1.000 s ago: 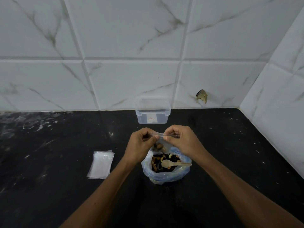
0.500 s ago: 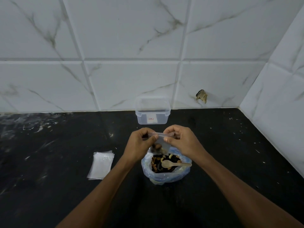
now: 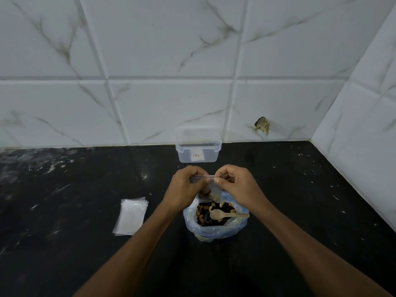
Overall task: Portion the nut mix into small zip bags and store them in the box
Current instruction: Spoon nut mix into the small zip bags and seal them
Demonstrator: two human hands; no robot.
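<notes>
A small clear zip bag (image 3: 211, 188) with some nuts in its bottom hangs between my hands. My left hand (image 3: 185, 187) pinches the left end of its top strip and my right hand (image 3: 234, 185) pinches the right end. Just below it sits the nut mix (image 3: 214, 213) in a blue-tinted plastic bag (image 3: 216, 231), with a small pale spoon (image 3: 228, 215) lying on the nuts. A clear plastic box (image 3: 198, 150) without a lid stands by the wall behind my hands. A stack of flat zip bags (image 3: 130, 216) lies on the counter to the left.
The black counter (image 3: 64, 200) has white specks and smears. White marble-look tiles (image 3: 150, 93) form the back wall and the right wall, meeting in a corner at the right. One tile has a chipped hole (image 3: 262, 125) right of the box.
My hands have shifted slightly along the zip bag's top strip, fingertips now closer together; the bag still hangs over the nut mix.
</notes>
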